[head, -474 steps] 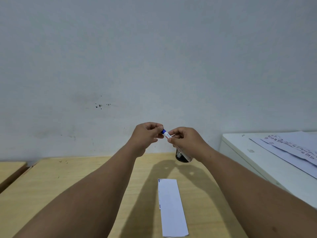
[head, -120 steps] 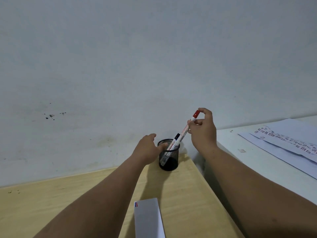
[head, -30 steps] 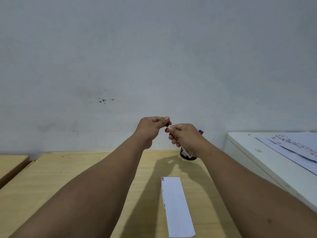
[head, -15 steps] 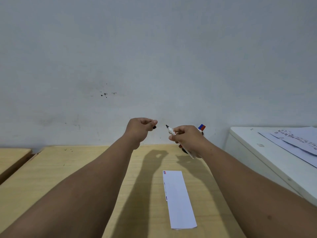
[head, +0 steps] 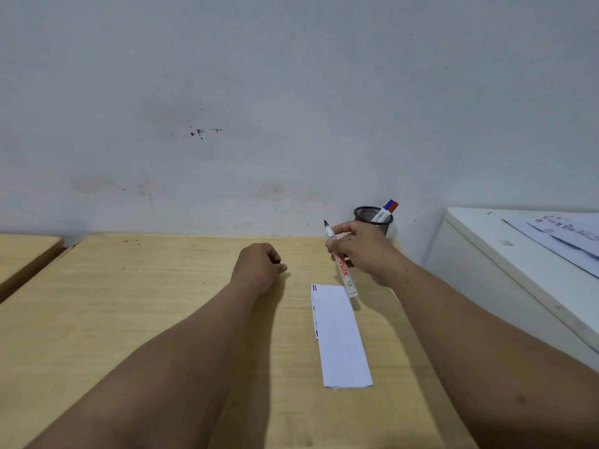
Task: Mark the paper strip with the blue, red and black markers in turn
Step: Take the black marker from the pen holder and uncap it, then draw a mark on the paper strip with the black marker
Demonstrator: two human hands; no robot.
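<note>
A white paper strip point(head: 340, 335) lies on the wooden table point(head: 146, 303), with a blue and a red mark at its far left corner. My right hand point(head: 359, 251) holds the uncapped black marker point(head: 343, 273) just beyond the strip's far end, black tip pointing up. My left hand point(head: 259, 267) rests on the table left of the strip, fingers curled; a dark bit shows between them, probably the cap. The blue and red markers point(head: 387, 210) stand in a black mesh cup point(head: 372, 218) by the wall.
A white cabinet point(head: 505, 264) with printed paper sheets point(head: 564, 234) stands to the right of the table. Another wooden table point(head: 22, 254) sits at the far left. A grey wall rises right behind the cup.
Both hands have dropped from chest height toward the table and moved apart. The marker, uncapped half a second ago, now hangs over the strip's far end.
</note>
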